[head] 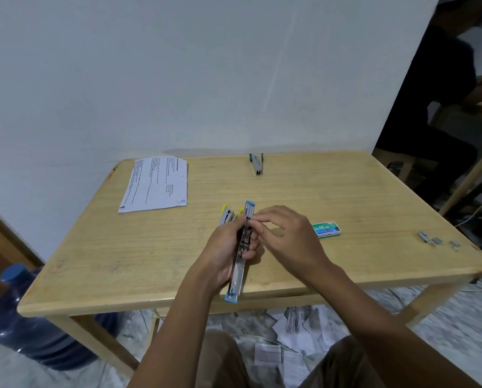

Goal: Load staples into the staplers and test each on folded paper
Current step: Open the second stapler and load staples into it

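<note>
A blue-tipped stapler (pixel 239 271) is swung fully open above the table's near middle. My left hand (pixel 224 247) grips it around its middle. My right hand (pixel 286 236) pinches at the stapler's metal channel with thumb and forefinger; whether a staple strip sits between them is hidden. A yellow-tipped stapler (pixel 228 215) lies just behind my left hand. A green-tipped stapler (pixel 257 164) rests near the table's far edge. The green staple box (pixel 326 229) lies right of my right hand. A stack of printed paper (pixel 155 186) sits at the far left.
Loose staple strips (pixel 430 238) lie near the right edge of the wooden table (pixel 374 191). Paper scraps (pixel 296 340) litter the floor under the table. A blue water jug (pixel 32 317) stands at the left. A person (pixel 441 107) sits at the far right.
</note>
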### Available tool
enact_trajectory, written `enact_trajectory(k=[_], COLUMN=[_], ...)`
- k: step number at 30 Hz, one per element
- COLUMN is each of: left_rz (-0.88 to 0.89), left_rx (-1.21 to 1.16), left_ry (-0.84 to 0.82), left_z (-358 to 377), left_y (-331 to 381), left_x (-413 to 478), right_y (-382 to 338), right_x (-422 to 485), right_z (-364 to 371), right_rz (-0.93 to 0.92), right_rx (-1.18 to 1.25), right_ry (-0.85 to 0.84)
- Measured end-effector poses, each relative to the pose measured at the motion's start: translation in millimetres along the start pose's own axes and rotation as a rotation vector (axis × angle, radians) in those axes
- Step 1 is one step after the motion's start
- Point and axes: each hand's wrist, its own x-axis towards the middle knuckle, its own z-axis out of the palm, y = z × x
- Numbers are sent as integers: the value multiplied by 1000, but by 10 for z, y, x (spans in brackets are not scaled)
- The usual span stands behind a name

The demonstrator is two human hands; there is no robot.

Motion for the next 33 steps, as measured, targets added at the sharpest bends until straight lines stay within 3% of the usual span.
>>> enact_trajectory(k=[6,15,24,33], left_rz=[-3,6,6,47], left_rx=[-27,-5,8,-2], left_ry=[-5,-9,-9,-3], left_z=[-16,-8,-18,1], left_y=[-14,-16,-26,-21], left_x=[12,1,-24,-21], right_y=[31,-69,-69,-151], right_x=[49,-15,-56,-78], right_z=[124,76,90,97], right_rz=[101,-2,56,27], right_rx=[-68,-255,-162,-338], right_ry=[-22,-65,-62,-90])
